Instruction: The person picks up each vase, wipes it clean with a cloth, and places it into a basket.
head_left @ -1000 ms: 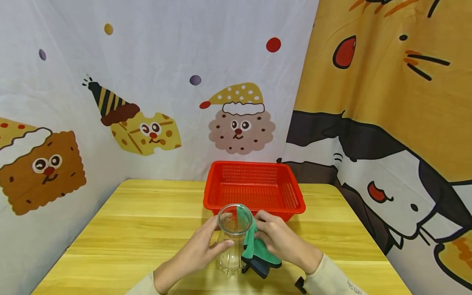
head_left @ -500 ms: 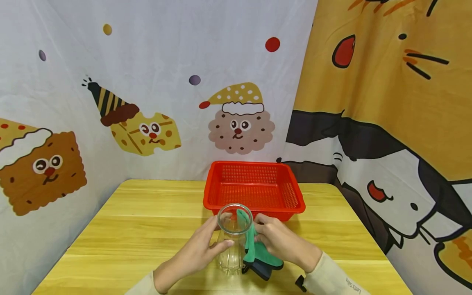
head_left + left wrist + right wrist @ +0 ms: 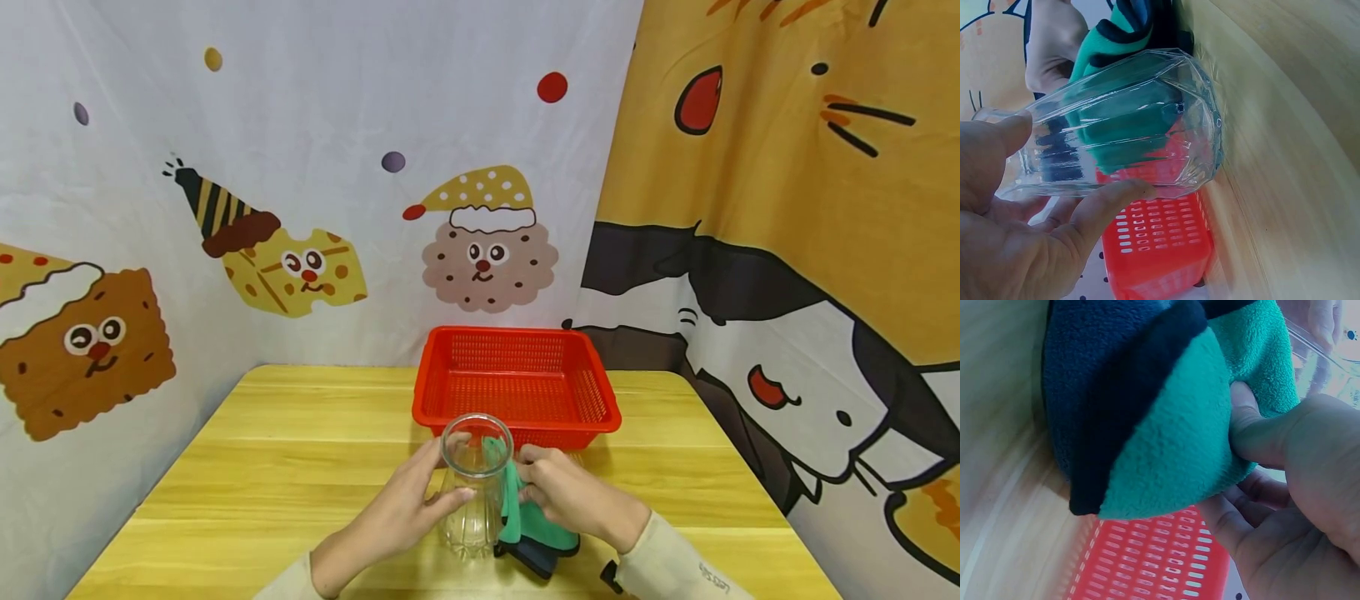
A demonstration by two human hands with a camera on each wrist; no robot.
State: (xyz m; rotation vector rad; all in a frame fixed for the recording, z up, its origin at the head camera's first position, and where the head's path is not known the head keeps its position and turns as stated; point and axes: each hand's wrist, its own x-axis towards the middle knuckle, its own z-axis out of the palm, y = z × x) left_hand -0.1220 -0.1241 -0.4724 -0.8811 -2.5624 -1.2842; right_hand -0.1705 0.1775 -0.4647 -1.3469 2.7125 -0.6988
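A clear glass jar [image 3: 471, 525] with a rounded rim and faceted sides stands upright on the table. My left hand [image 3: 405, 504] holds it from the left, thumb in front and fingers round the back; in the left wrist view the jar [image 3: 1194, 150] has its base at the tabletop. My right hand [image 3: 573, 492] pinches a folded cloth [image 3: 543, 525], green on one face, dark blue on the other, edged in black. The cloth [image 3: 1172, 444] lies against the jar's right side, its lower corner hanging near the table. Thumb and fingers clamp the green face in the right wrist view.
Just behind the jar, a red perforated plastic basket [image 3: 517, 396] sits at the back of the wood-grain table [image 3: 300, 450]. A cartoon-printed curtain [image 3: 315, 125] hangs behind and beside the table.
My right hand has moved slightly down with the cloth, which slides lower along the jar's side. The left hand and the jar stay in place.
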